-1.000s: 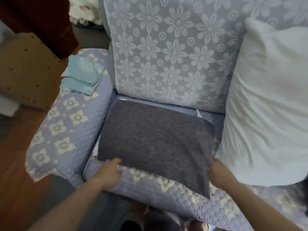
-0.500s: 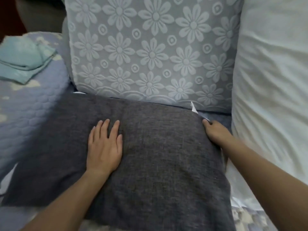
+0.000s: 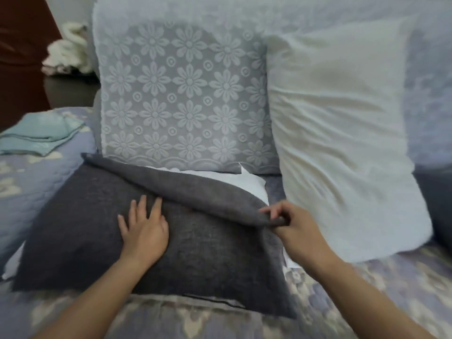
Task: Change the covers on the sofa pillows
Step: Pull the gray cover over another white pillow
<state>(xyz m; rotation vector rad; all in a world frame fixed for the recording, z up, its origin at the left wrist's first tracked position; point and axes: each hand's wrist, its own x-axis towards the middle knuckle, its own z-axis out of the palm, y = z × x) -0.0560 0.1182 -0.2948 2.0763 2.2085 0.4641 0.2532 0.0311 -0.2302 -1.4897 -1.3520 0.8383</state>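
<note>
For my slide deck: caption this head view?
Left hand steadies the grey pillow while right hand peels back its cover.

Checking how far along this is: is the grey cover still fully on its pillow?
No, partly off. The right hand pinches the grey cover's far edge and folds it back, baring the white pillow.

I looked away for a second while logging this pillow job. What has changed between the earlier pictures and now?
The right hand took hold of the grey cover at its far right corner and peeled it back toward the person, baring the white insert. The left hand stays flat on the cover; the bare white pillow stays propped.
</note>
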